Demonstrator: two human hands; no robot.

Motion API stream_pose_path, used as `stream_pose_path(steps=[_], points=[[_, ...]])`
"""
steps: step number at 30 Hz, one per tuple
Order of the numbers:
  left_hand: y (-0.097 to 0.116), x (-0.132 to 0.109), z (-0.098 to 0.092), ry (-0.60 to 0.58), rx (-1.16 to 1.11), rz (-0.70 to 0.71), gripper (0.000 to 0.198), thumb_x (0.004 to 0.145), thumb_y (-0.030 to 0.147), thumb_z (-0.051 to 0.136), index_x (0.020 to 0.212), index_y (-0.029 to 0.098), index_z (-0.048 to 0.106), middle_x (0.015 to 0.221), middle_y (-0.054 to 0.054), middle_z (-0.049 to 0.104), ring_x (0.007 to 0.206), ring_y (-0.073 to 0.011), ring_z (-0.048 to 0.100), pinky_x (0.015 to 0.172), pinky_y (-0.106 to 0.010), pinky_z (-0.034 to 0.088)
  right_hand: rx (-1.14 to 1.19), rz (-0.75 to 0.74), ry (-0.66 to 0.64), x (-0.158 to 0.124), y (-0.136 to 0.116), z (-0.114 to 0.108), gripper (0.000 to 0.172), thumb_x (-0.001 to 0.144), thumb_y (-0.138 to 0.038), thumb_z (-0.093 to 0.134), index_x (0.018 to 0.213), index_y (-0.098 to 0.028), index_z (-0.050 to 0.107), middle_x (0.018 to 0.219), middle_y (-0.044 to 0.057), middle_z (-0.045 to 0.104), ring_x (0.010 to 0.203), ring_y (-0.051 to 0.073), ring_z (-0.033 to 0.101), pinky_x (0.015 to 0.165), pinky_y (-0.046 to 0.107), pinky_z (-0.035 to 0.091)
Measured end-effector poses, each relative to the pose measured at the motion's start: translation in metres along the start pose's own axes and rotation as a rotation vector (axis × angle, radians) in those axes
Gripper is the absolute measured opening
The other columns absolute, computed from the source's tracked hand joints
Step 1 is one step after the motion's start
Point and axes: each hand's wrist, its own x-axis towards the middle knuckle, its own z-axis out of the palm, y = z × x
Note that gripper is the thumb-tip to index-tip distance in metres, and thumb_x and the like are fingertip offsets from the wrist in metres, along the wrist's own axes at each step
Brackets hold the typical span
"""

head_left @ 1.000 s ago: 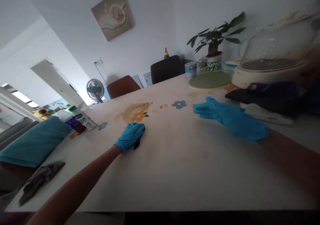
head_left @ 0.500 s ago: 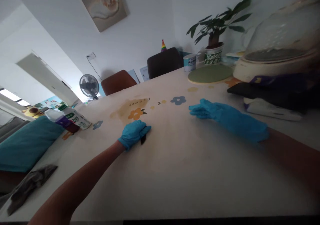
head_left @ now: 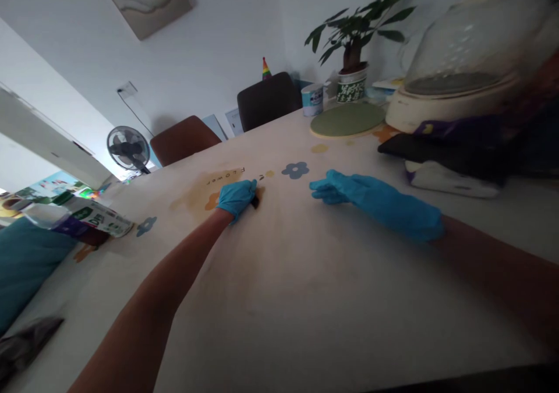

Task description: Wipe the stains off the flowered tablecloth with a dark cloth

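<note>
In a blue glove, my left hand (head_left: 237,198) is closed and pressed down on the tablecloth (head_left: 279,300). A small dark object (head_left: 255,201) sticks out from under its fingers; most of it is hidden, so its kind cannot be told. Around that hand a brown wet stain (head_left: 196,190) spreads over the printed flowers and lettering. My right hand (head_left: 349,192), also gloved in blue, is low over the cloth to the right with its fingers stretched out and nothing in them. A printed blue flower (head_left: 296,170) lies just beyond its fingertips.
Two bottles (head_left: 94,221) stand at the left edge, and a crumpled dark cloth (head_left: 26,346) lies at the near left. Toward the back right are a green round mat (head_left: 347,119), a can (head_left: 312,100), a potted plant (head_left: 351,84), a domed appliance (head_left: 449,99) and a white packet (head_left: 449,179).
My left hand has slid forward across the stain with the dark object, onto the orange flower. The view has shifted to the right. My right hand stays stretched out over the cloth.
</note>
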Motion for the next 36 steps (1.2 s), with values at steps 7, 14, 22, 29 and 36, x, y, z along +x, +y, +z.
stream_pose_path(steps=[7,14,22,29,36], points=[[0.019,0.017,-0.011,-0.005,0.017,-0.038,0.049,0.116,0.035,0.034,0.121,0.016,0.078,0.126,-0.019,0.078,0.119,-0.0303,0.072,0.104,-0.039,0.051,0.085,-0.011,0.067,-0.001,-0.006,-0.004,0.04,0.108,-0.058,0.068,0.105,-0.022,0.085,0.127,0.012,0.085,0.124,0.031,0.079,0.125,0.05,0.055],[0.013,-0.021,-0.012,0.01,0.013,-0.071,0.045,0.117,0.04,0.034,0.131,0.017,0.071,0.131,-0.017,0.074,0.125,-0.031,0.069,0.107,-0.04,0.05,0.141,-0.083,0.104,-0.008,-0.016,-0.013,0.043,0.114,-0.054,0.061,0.118,-0.017,0.083,0.138,0.015,0.081,0.131,0.029,0.077,0.124,0.046,0.056],[-0.036,-0.111,-0.019,0.005,-0.036,-0.068,0.045,0.115,0.04,0.033,0.108,0.022,0.074,0.127,-0.012,0.074,0.12,-0.0277,0.067,0.108,-0.039,0.052,0.134,-0.063,0.095,-0.013,-0.02,-0.007,0.037,0.117,-0.043,0.056,0.119,-0.016,0.082,0.141,0.015,0.08,0.131,0.027,0.077,0.125,0.043,0.054],[-0.077,-0.183,0.002,0.073,-0.109,-0.039,0.047,0.105,0.055,0.061,0.138,0.026,0.076,0.164,-0.014,0.06,0.16,-0.0366,0.047,0.133,-0.051,0.04,0.083,-0.055,0.071,-0.006,-0.009,-0.008,0.034,0.114,-0.045,0.06,0.114,-0.021,0.084,0.133,0.013,0.083,0.134,0.029,0.076,0.13,0.049,0.05],[-0.143,-0.152,0.003,0.121,0.051,-0.418,0.053,0.11,0.03,0.041,0.155,0.017,0.065,0.182,-0.018,0.035,0.167,-0.0339,0.038,0.135,-0.05,0.037,0.01,-0.03,0.089,0.0,-0.002,-0.011,0.034,0.11,-0.05,0.06,0.116,-0.025,0.083,0.139,0.012,0.081,0.137,0.031,0.073,0.133,0.049,0.046]])
